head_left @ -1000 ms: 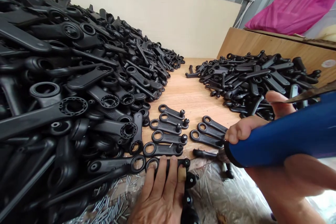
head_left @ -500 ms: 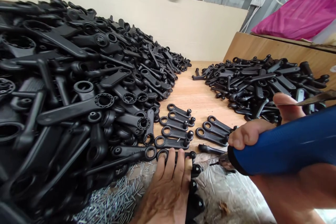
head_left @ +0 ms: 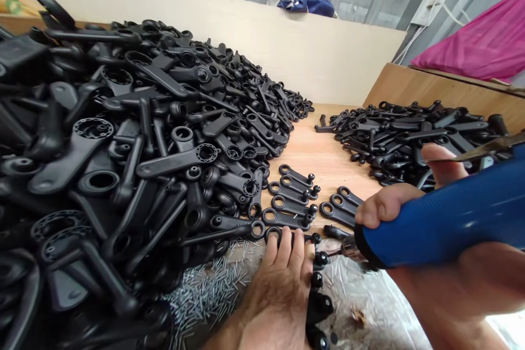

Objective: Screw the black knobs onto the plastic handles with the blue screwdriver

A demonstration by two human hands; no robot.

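Note:
My left hand (head_left: pixel 283 279) lies palm down over a row of black crank arms, its fingertips on the crank arm nearest the laid-out ones. The knobbed ends (head_left: pixel 319 303) of the row stick out right of the hand. My right hand (head_left: pixel 394 205) is wrapped round a blue power screwdriver (head_left: pixel 447 224), with a thin metal blade-like tool (head_left: pixel 484 149) by its thumb. The driver's bit (head_left: pixel 334 252) points left and reaches a knob (head_left: pixel 321 258) beside my left hand. Several crank arms (head_left: pixel 293 206) lie in a column beyond my left fingers, and more (head_left: pixel 340 205) lie to their right.
A large heap of black crank arms (head_left: pixel 164 120) fills the left side. A smaller heap (head_left: pixel 410 131) lies at the back right. Loose screws (head_left: pixel 213 290) are spread left of my left hand. A cream board (head_left: pixel 328 54) and a wooden side panel (head_left: pixel 381 85) border the table.
The view has shifted left and slightly up. The driver has moved left relative to the crank arms, its bit now at a knob. My left hand stays on the row.

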